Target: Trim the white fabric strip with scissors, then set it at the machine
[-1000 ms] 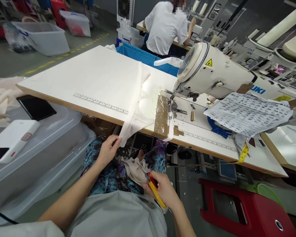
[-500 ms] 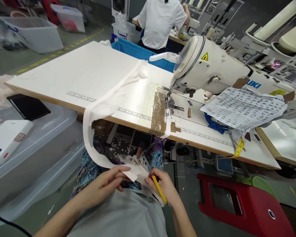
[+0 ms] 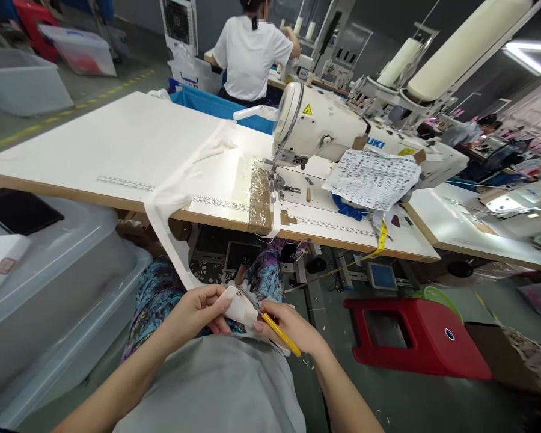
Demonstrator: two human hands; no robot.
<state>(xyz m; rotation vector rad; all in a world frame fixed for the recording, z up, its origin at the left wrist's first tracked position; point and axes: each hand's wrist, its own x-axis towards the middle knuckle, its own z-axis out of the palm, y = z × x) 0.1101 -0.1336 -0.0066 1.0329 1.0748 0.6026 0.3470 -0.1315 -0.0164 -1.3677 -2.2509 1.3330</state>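
At far left, two see-through bins stand on the grey floor by a yellow line, and nearer you a see-through plastic box carries a black flat device and a white one. Your white counter slants across the middle, with printed ruler marks along its front edge; beyond it sit a blue bin and a person in a white shirt. On its right half is the sewing machine, with a written sheet over its side, and a red stool rests on the floor below. Counting across, you have one white fabric strip, one pair of yellow-handled scissors, one small wooden-handled tool, one yellow tape measure and two large thread cones. The strip trails from the counter, over its front edge, to your lap. Your left hand, forearm reaching in from the lower left, pinches the strip between thumb and fingers. Your right hand is curled round the scissors, their blades pointing up and left beside the fabric; whether the blades are apart you cannot tell.
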